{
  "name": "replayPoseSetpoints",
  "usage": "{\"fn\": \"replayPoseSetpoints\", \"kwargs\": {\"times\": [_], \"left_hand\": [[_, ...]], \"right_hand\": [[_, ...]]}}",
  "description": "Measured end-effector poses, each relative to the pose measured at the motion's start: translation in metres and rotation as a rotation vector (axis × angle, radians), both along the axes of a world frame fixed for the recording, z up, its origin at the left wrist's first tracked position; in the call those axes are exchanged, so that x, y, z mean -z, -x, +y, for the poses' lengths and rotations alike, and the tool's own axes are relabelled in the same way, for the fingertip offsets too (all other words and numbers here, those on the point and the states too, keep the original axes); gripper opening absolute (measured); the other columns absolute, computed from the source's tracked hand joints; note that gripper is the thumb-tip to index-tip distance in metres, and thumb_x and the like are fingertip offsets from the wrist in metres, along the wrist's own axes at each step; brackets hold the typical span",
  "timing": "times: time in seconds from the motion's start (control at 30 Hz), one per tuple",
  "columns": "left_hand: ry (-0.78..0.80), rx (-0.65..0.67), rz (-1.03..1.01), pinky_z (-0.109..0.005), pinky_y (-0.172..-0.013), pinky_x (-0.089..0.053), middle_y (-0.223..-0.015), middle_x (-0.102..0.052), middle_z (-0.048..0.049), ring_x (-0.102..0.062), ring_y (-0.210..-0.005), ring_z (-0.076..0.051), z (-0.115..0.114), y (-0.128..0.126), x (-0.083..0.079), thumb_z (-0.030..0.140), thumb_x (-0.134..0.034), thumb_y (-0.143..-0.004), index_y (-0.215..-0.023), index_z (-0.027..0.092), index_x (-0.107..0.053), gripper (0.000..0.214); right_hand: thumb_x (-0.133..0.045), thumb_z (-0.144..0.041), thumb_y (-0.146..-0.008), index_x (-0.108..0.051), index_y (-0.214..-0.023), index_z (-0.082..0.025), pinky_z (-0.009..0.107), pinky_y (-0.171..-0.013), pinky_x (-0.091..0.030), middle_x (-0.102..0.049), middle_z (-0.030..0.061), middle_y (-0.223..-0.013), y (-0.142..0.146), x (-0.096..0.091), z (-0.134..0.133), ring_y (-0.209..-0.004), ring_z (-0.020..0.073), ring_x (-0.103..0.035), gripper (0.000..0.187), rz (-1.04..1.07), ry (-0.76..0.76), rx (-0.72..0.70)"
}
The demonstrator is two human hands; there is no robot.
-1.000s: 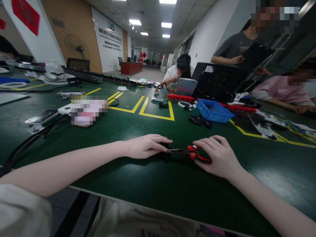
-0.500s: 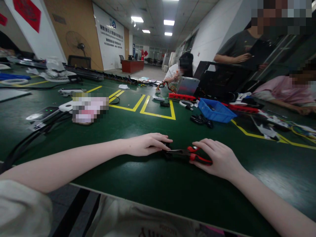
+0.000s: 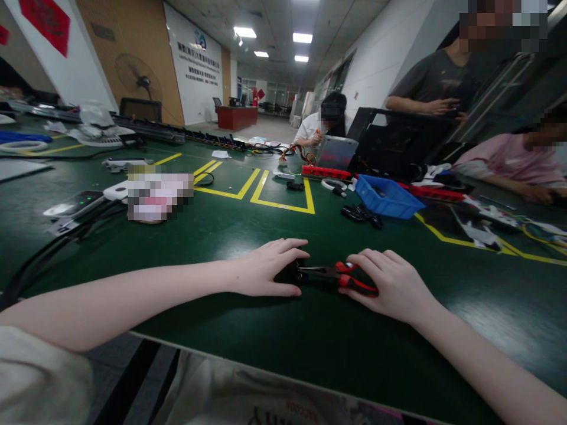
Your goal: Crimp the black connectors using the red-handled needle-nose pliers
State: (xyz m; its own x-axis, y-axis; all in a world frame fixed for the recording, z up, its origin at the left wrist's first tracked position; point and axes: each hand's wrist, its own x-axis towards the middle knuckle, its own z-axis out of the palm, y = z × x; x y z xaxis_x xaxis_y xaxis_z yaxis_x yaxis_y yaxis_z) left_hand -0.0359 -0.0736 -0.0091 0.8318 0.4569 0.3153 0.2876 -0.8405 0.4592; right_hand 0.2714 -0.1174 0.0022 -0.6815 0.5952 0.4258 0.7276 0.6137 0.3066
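My right hand (image 3: 394,285) is closed around the red-and-black handles of a pair of needle-nose pliers (image 3: 325,271). The jaws point left, and their tips meet a small black part (image 3: 287,273) on the green table. My left hand (image 3: 266,270) lies around that part, its thumb in front and fingers behind, spread apart. The palm hides some of the part, so its kind does not show. Whether the left fingertips touch it I cannot tell.
Beyond my hands are black connectors (image 3: 361,215), a blue bin (image 3: 387,198) and yellow tape outlines (image 3: 283,206). To the left lie a phone (image 3: 159,198) and black cables (image 3: 84,230). A computer case (image 3: 398,141) stands at the back right. Other people are around the table (image 3: 248,330).
My left thumb has come into view and spread away from the fingers, showing more of the black part. The right hand and pliers have hardly moved.
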Motion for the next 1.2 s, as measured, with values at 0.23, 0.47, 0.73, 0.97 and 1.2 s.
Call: {"fn": "replayPoseSetpoints", "kwargs": {"times": [0.23,0.47,0.73,0.97,1.2], "left_hand": [[0.030,-0.130,-0.003,-0.047,-0.106,-0.043,-0.137,-0.050,-0.0151,-0.050,-0.125,-0.029,-0.0029,-0.0046,0.0033,0.048,-0.069,-0.085,-0.144,0.019,-0.040,0.072],[-0.031,-0.071,0.018,-0.044,-0.104,-0.043,-0.134,-0.055,-0.0144,-0.053,-0.121,-0.029,-0.0002,-0.0031,-0.0001,0.046,-0.065,-0.088,-0.142,0.018,-0.043,0.065],[0.014,0.028,0.015,-0.041,-0.104,-0.043,-0.135,-0.056,-0.0148,-0.053,-0.120,-0.027,0.0006,-0.0010,-0.0044,0.043,-0.062,-0.090,-0.142,0.014,-0.042,0.063],[0.025,0.062,-0.009,-0.040,-0.103,-0.044,-0.134,-0.056,-0.0148,-0.054,-0.120,-0.027,0.0030,-0.0002,-0.0040,0.043,-0.064,-0.089,-0.138,0.015,-0.048,0.060],[-0.027,0.059,-0.028,-0.041,-0.101,-0.045,-0.130,-0.059,-0.0147,-0.055,-0.118,-0.028,0.0037,-0.0027,-0.0014,0.050,-0.072,-0.082,-0.134,0.017,-0.053,0.064]], "right_hand": [[-0.062,-0.052,-0.084,-0.061,-0.103,-0.018,0.034,-0.068,-0.041,-0.068,0.0097,-0.094,0.0054,-0.0024,-0.0020,-0.075,0.0195,-0.060,0.040,0.009,0.019,0.004],[-0.063,-0.050,-0.083,-0.061,-0.106,-0.018,0.035,-0.068,-0.041,-0.069,0.0101,-0.095,0.0065,-0.0030,-0.0043,-0.078,0.0206,-0.061,0.040,0.029,0.000,-0.024],[-0.065,-0.048,-0.084,-0.058,-0.108,-0.016,0.035,-0.069,-0.040,-0.069,0.0110,-0.096,0.0063,-0.0032,-0.0049,-0.079,0.0209,-0.062,0.040,0.029,-0.056,-0.075],[-0.065,-0.049,-0.083,-0.058,-0.107,-0.016,0.035,-0.070,-0.040,-0.069,0.0107,-0.095,0.0047,-0.0007,-0.0040,-0.077,0.0197,-0.061,0.041,0.021,-0.043,-0.081],[-0.063,-0.049,-0.084,-0.060,-0.104,-0.017,0.035,-0.069,-0.039,-0.069,0.0082,-0.092,0.0094,-0.0026,-0.0042,-0.076,0.0189,-0.061,0.038,0.035,0.038,-0.073]]}}
